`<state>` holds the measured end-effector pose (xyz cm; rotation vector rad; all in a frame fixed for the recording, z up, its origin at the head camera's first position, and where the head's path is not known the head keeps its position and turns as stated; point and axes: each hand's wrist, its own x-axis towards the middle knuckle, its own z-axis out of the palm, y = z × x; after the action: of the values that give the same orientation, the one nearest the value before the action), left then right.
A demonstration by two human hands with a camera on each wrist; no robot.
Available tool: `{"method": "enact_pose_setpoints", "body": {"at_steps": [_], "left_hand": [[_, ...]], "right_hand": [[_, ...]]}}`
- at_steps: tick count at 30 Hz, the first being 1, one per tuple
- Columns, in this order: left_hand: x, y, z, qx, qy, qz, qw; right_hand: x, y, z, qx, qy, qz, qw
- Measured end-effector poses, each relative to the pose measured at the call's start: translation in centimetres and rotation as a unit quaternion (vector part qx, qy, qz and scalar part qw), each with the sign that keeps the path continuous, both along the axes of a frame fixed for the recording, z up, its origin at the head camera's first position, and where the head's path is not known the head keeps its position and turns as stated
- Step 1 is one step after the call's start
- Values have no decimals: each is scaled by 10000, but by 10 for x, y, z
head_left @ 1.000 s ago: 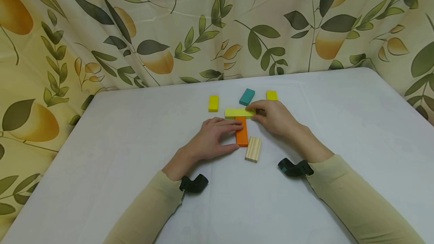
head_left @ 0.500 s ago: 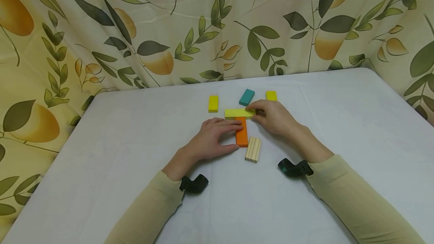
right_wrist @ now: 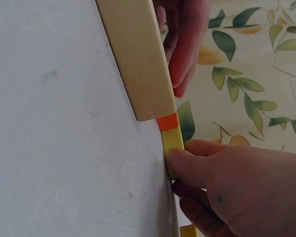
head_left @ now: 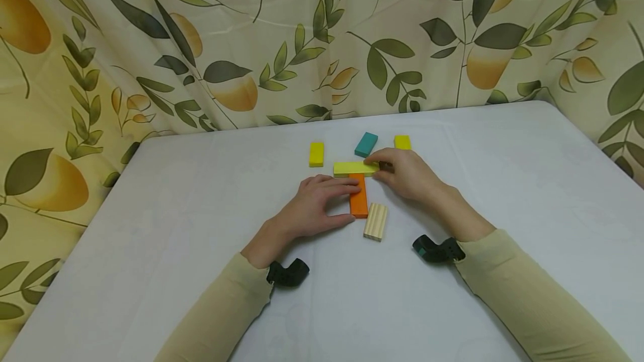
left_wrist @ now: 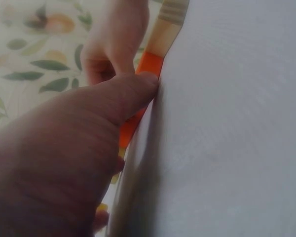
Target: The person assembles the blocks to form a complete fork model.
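Blocks on a white surface, six in view; clock positions read from the head view, with the orange block as the dial's centre.

Done so far: the orange block lies lengthwise and the yellow-green bar lies crosswise at its 12 o'clock end. The two appear to meet, forming a T. Judged well aligned, the bar roughly centred on the stem.

Hands: the left hand, toward 9 o'clock, has its fingers fairly straight, their tips resting over the orange block and the thumb at its near end; a light steadying touch, by estimate. The right hand, at 2 o'clock, is narrow, pinching the right end of the yellow-green bar between thumb and finger.

Remaining: four pieces lie outside the T. Grooved wooden block at 5 o'clock, just beside the orange one, contact uncertain. Teal block at 12 o'clock beyond the bar, askew. One yellow block between 10 and 11, apart; second yellow block between 1 and 2, partly hidden behind the right hand.

Assessment: early stage, first join made but not yet released. Whether the loose four belong to the figure cannot be determined.
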<state>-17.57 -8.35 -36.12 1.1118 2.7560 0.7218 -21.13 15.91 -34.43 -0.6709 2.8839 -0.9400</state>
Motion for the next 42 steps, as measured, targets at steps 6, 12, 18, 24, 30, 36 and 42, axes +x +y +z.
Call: {"method": "enact_pose_setpoints", "body": {"at_steps": [6,12,18,24,30,36,42], "left_hand": [[0,0,0,-35,-22,33,10000],[0,1,1,-38,-60,40,10000],[1,0,-1,119,-25,8,9999],[2,-2,0,324,92,73,9994],[1,-4,1,481,183,190,9985],[-3,-7,0,650,371,215,9970],[-6,-8,1,1018,516,234,9932]], "right_hand": [[0,0,1,-2,-30,11,10000],[0,0,1,-45,-110,43,9999],[1,3,0,-129,-123,105,9998],[2,6,3,-203,-58,72,9998],[4,6,7,-229,41,-75,9997],[8,7,8,-317,242,-209,9990],[16,9,10,-288,407,-226,9985]]}}
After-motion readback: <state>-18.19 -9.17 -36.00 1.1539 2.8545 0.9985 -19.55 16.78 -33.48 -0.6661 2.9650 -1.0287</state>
